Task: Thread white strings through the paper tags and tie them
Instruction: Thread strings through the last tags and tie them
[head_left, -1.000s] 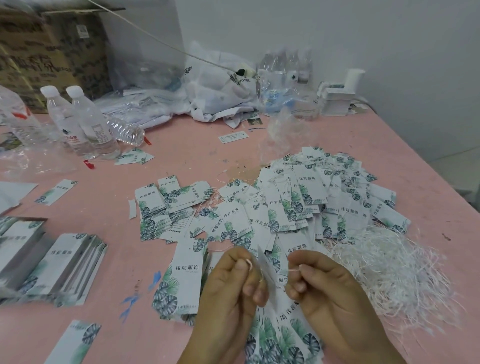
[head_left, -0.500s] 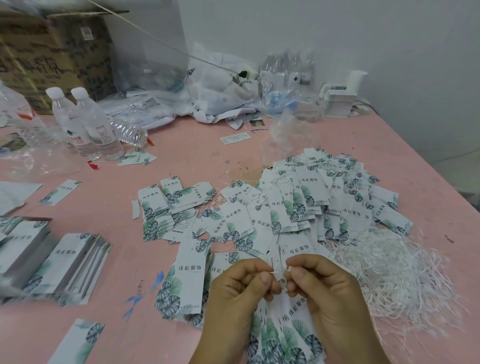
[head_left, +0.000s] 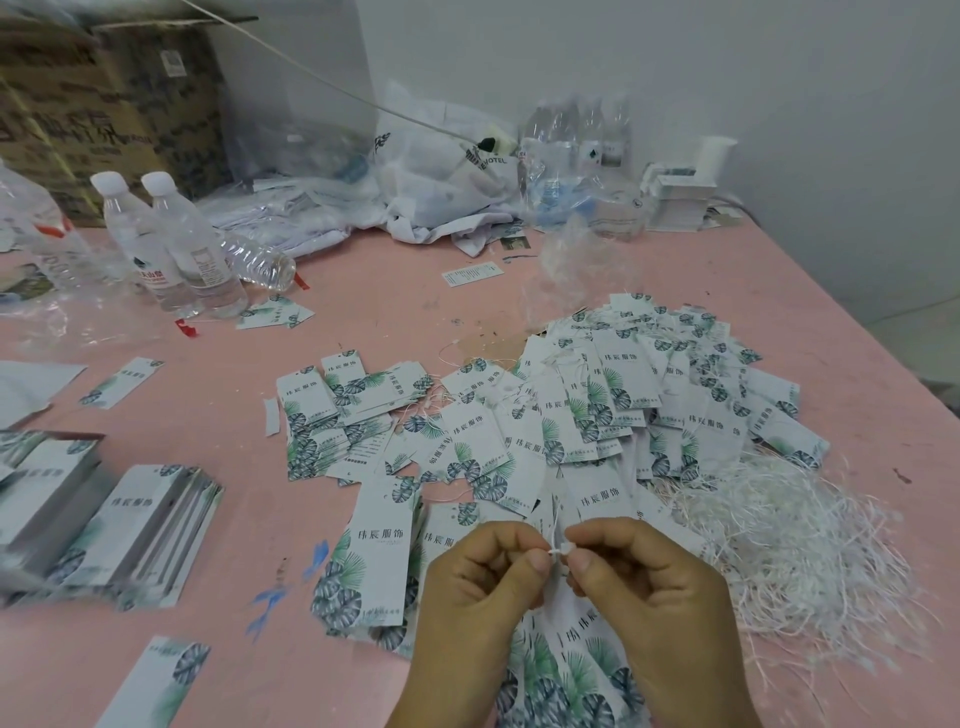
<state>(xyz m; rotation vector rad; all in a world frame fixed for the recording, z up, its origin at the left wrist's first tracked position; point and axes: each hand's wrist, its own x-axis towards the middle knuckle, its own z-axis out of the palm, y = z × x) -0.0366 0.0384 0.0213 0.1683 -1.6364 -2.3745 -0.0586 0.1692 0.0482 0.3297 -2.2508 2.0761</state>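
My left hand (head_left: 480, 582) and right hand (head_left: 641, 577) each pinch one end of a white string (head_left: 560, 548), fingers curled, above a paper tag (head_left: 576, 660). Loose strings (head_left: 800, 540) lie heaped to the right. Tags (head_left: 613, 395) are scattered across the pink table (head_left: 363, 301); stacked tags (head_left: 135, 525) lie left. Water bottles (head_left: 176, 244), a cardboard box (head_left: 104, 98) and plastic bags (head_left: 441, 176) line the white wall (head_left: 727, 62).
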